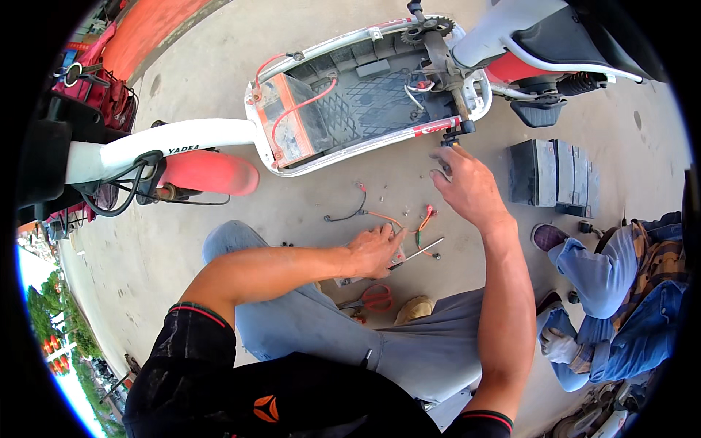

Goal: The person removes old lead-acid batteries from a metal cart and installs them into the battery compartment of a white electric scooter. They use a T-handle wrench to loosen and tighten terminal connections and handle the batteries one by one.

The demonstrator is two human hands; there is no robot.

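My left hand [376, 252] lies with its fingers stretched over a small grey box-like part [398, 257] on the ground, hiding most of it. A thin metal rod [423, 249] sticks out to the right of it. Around the fingers lie loose orange and black wires [387, 217] and a short red-and-green wire [425, 221]. My right hand [467, 186] reaches forward just below the crank pedal [451, 139] of a white electric bike, thumb and fingers apart; I make out nothing held. In the bike's open floor tray [350, 144] sits an orange-and-grey battery [285, 117] with red leads.
Dark grey battery blocks [555, 174] stand in a row at the right. Another person in jeans [599, 270] crouches beside them. Red-handled scissors [377, 298] lie between my legs. The bike's red front mudguard [208, 172] is at the left, its black saddle [577, 40] at the upper right.
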